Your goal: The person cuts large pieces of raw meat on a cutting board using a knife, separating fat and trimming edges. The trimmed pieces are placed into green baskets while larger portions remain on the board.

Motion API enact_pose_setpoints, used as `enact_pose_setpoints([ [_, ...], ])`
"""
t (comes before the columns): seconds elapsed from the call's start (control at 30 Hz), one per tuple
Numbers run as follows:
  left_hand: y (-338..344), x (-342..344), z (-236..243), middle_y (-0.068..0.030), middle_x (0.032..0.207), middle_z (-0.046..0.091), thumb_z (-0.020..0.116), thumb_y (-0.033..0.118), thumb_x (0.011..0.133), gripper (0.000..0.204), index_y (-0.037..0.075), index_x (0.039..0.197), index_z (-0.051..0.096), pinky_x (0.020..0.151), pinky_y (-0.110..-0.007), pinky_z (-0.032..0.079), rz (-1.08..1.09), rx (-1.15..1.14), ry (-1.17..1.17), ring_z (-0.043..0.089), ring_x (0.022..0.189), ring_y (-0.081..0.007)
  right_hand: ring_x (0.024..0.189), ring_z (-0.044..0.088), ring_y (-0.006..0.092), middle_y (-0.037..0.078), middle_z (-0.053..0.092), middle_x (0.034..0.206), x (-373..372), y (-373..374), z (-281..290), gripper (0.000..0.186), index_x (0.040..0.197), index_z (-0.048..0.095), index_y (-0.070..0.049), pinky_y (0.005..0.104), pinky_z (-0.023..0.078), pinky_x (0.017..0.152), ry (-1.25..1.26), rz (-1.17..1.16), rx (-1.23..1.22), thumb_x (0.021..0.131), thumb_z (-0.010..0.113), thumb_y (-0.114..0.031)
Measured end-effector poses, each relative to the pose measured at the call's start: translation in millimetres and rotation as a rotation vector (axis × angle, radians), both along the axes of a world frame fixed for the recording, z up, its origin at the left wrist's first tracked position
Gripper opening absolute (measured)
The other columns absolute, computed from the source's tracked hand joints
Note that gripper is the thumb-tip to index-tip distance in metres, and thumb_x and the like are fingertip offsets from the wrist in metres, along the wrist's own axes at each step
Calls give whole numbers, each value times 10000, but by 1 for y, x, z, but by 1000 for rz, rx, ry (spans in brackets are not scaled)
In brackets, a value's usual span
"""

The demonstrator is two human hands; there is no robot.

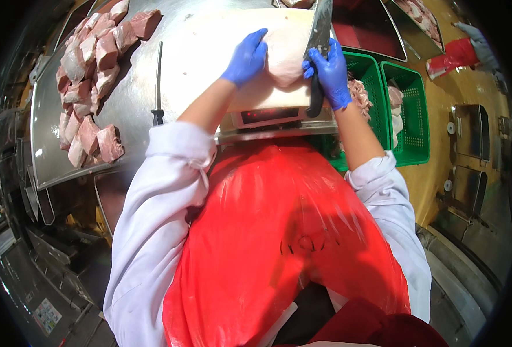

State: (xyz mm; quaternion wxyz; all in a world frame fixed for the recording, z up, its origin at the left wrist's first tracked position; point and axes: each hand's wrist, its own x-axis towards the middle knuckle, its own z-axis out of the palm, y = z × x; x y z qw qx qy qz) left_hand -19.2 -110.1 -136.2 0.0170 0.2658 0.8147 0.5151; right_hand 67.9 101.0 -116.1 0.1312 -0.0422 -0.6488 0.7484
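Observation:
On a white cutting board [209, 40] lies a large pale piece of meat [285, 55]. My left hand [247, 58], in a blue glove, holds its left side with the fingers pressed against the edge. My right hand [331, 75], gloved too, is closed round a knife [320, 26] at the meat's right side. The broad blade points away from me, and the black handle hangs down below my fingers. The blade is beside the meat; whether it touches is unclear.
Pink meat chunks [96, 52] are heaped on the steel table [53, 136] at left. A slim rod with a black handle [159, 81] lies beside the board. A scale [270, 115] is at the near edge. Green baskets [412, 133] holding meat stand right; another person's red sleeve [455, 55] is beyond.

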Motion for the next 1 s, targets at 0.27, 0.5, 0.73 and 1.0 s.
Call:
enact_pose_setpoints([
  [0.27, -62, 13, -7, -260, 1472, 508, 519, 262, 1024, 543, -67, 1452, 460, 1160, -394, 354, 155, 222, -120, 481, 1382, -355, 604, 692, 291, 171, 678, 738, 4, -32, 60, 562, 1479, 401, -95, 435, 566, 570, -164, -24, 681, 957, 587, -186],
  [0.5, -74, 4, 0, -241, 1379, 585, 540, 254, 1012, 493, -43, 1405, 517, 1101, -390, 414, 152, 294, -58, 563, 1277, -335, 654, 675, 412, 204, 689, 794, 35, -102, 56, 828, 1625, 181, -160, 527, 550, 617, -255, -16, 1343, 893, 567, -120],
  [0.73, -68, -1, -9, -205, 1195, 654, 590, 204, 987, 395, -26, 1307, 568, 909, -345, 521, 202, 486, -164, 645, 1071, -250, 601, 659, 402, 204, 660, 768, 140, -105, 40, 904, 1638, 127, -172, 523, 536, 543, -374, 66, 1462, 855, 556, -33],
  [1.0, -28, 22, 6, -167, 899, 686, 730, 271, 880, 399, -43, 1098, 611, 708, -368, 548, 159, 199, -81, 678, 751, -251, 612, 634, 411, 208, 645, 761, 224, -68, 71, 815, 1632, 184, -204, 498, 501, 548, -408, 109, 1292, 924, 569, -87],
])
